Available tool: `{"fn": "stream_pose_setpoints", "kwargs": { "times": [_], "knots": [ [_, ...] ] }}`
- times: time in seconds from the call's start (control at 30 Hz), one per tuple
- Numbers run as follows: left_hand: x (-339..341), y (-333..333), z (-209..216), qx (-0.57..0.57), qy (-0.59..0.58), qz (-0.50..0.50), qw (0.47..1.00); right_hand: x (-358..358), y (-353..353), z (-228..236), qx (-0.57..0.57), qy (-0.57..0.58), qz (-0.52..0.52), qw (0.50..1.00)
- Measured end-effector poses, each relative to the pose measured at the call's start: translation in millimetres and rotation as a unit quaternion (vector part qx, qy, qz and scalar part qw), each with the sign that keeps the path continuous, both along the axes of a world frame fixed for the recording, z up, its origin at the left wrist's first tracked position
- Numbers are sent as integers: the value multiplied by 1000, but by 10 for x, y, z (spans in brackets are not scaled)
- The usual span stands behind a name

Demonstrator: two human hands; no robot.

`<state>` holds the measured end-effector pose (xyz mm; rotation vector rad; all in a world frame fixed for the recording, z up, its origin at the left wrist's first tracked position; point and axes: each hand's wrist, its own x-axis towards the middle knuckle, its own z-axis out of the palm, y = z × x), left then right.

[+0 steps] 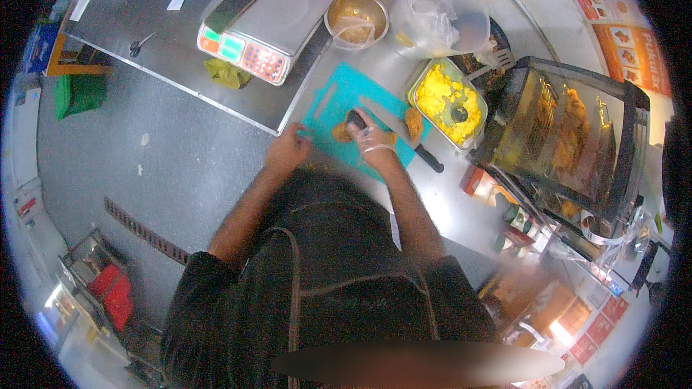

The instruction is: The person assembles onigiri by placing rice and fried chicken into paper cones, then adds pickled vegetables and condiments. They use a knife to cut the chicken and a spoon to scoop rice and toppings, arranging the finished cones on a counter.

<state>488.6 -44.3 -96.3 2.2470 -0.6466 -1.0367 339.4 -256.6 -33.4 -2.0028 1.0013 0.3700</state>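
over the teal cutting board, right hand fingers clamp a dark object; brown food seems part-done; left hand fingers i can't tell.

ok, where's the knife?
Head view, right of centre: the knife lies on the turquoise board, right of the right hand, black handle past the board's edge.

Right hand over turquoise board, knife beside

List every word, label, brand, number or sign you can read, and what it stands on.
Orange wall poster: large pale lettering, not copied out here.
Green displays on the scale: too small to read.
Red-and-white keypad: markings too small to read.
Black garment: faint lettering, too blurred to read.
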Motion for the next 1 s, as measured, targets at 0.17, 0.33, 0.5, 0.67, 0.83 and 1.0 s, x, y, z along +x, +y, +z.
{"fn": "stream_pose_setpoints", "kwargs": {
  "times": [0.17, 0.33, 0.5, 0.67, 0.83, 1.0],
  "knots": [
    [-40, 171, 16, 16, -12, 42, 999, -155, 117, -344, -74, -116, 36, 990],
    [2, 221, 0, 4, -40, 50, 998, -86, 328, -688, -282, -64, 235, 928],
    [-28, 373, -49, -22, -68, 50, 996, -26, -72, -186, -47, -163, 19, 985],
    [-41, 392, -59, 19, -10, 70, 997, 31, -20, 21, -157, -91, 32, 983],
    [-77, 269, 53, 0, -33, 38, 999, 84, -264, -284, -14, -19, 43, 999],
    [-68, 257, 81, 12, -14, 54, 998, -1, -385, -24, -21, -125, -70, 989]
  ]
}}
